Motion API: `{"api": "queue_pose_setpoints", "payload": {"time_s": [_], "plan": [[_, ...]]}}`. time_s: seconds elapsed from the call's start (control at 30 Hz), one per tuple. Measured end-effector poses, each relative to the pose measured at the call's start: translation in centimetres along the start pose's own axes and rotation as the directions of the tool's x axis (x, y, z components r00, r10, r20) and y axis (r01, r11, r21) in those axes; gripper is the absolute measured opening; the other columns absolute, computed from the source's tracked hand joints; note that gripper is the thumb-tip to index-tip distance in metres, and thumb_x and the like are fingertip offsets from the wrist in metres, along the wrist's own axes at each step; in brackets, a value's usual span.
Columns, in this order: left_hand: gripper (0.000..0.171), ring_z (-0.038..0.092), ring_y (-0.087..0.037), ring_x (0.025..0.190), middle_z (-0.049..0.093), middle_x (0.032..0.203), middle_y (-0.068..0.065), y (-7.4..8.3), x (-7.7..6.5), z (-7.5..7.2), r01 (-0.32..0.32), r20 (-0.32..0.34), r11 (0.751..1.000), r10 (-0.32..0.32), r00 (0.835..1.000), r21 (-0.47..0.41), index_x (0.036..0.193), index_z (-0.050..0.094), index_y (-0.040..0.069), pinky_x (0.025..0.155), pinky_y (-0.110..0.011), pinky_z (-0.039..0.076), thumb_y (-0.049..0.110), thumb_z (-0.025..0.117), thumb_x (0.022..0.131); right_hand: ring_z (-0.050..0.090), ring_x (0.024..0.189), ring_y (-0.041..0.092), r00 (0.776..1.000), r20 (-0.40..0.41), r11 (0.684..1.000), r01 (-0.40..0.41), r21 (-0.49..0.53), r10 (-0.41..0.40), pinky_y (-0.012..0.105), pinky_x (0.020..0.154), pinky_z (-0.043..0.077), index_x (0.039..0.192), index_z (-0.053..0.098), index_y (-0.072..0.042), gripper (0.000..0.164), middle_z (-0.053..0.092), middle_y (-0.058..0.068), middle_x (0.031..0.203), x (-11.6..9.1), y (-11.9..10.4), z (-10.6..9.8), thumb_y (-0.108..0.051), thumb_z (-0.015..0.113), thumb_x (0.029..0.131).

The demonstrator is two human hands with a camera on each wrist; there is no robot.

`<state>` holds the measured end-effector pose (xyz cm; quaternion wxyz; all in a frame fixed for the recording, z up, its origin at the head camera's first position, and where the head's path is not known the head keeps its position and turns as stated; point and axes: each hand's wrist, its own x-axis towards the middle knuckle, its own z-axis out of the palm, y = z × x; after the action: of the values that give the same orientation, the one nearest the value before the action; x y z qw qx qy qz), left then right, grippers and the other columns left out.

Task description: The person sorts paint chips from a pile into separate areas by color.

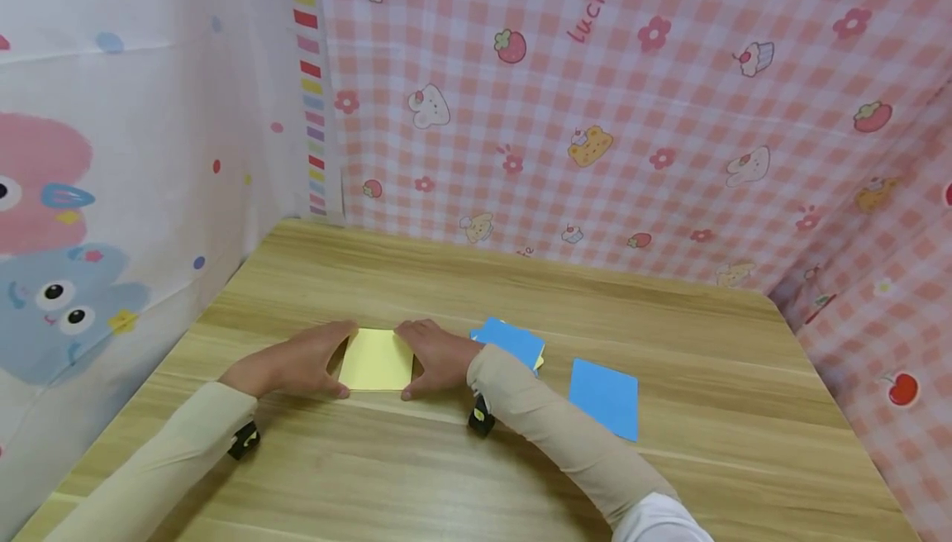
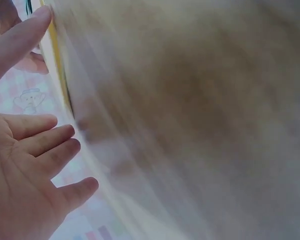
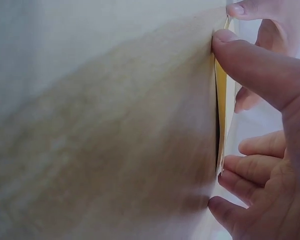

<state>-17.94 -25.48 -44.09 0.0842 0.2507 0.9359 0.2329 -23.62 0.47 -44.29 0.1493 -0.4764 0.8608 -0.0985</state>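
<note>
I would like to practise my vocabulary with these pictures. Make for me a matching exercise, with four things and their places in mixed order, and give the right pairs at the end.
Things:
1. Pale yellow square paper
2. Blue rectangular paper lying alone
3. Pink-and-white checked cloth
4. Wood-grain tabletop

Places:
A. Rising behind the tabletop
B. Just right of the beige right sleeve
C. Beneath both papers
D. Between the bare left grip and bare right grip

Right pairs: 1-D, 2-B, 3-A, 4-C.
</note>
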Motion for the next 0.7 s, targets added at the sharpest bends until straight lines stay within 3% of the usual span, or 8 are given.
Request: {"api": "queue_pose_setpoints", "payload": {"time_s": [0.1,0.2,0.37,0.7], "plan": [[0.082,0.055,-0.036,0.121,0.059,0.128,-0.016,0.3,0.1,-0.5,-0.002,-0.005,1.000,0.002,1.000,-0.013,0.136,0.047,-0.005,0.104,-0.056,0.044,0.026,0.091,0.074,0.031,0.146,0.028,1.000,-0.010,1.000,0.001,0.016,-0.001,0.032,0.120,0.027,0.155,0.028,-0.002,0.096,0.039,0.014,0.155,-0.1,0.1,-0.1,-0.043,0.080,0.086],[0.086,0.053,-0.041,0.126,0.056,0.135,-0.022,0.7,0.3,-1.0,-0.003,-0.006,1.000,0.003,1.000,-0.002,0.140,0.045,-0.008,0.108,-0.058,0.040,0.027,0.090,0.076,0.028,0.148,0.028,1.000,-0.013,1.000,-0.007,0.027,0.008,0.032,0.121,0.026,0.156,0.026,-0.002,0.099,0.036,0.014,0.158,-0.3,0.1,-0.4,-0.045,0.080,0.085],[0.098,0.035,-0.052,0.140,0.036,0.152,-0.036,1.9,0.9,-1.8,0.008,0.022,1.000,-0.009,1.000,0.027,0.148,0.032,-0.016,0.114,-0.062,0.030,0.029,0.087,0.081,0.021,0.152,0.028,0.999,-0.018,0.998,-0.035,0.042,0.036,0.036,0.123,0.022,0.159,0.022,-0.002,0.102,0.026,0.014,0.165,-1.0,0.3,-1.2,-0.044,0.080,0.086],[0.097,0.036,-0.053,0.139,0.037,0.151,-0.037,3.1,2.5,-2.8,-0.064,-0.013,0.997,0.064,0.998,0.049,0.147,0.033,-0.017,0.115,-0.062,0.030,0.027,0.087,0.080,0.017,0.154,0.029,0.993,-0.053,0.991,-0.103,0.087,0.108,0.040,0.124,0.021,0.160,0.020,-0.003,0.102,0.022,0.013,0.166,-2.8,1.6,-3.0,-0.040,0.081,0.086]]}}
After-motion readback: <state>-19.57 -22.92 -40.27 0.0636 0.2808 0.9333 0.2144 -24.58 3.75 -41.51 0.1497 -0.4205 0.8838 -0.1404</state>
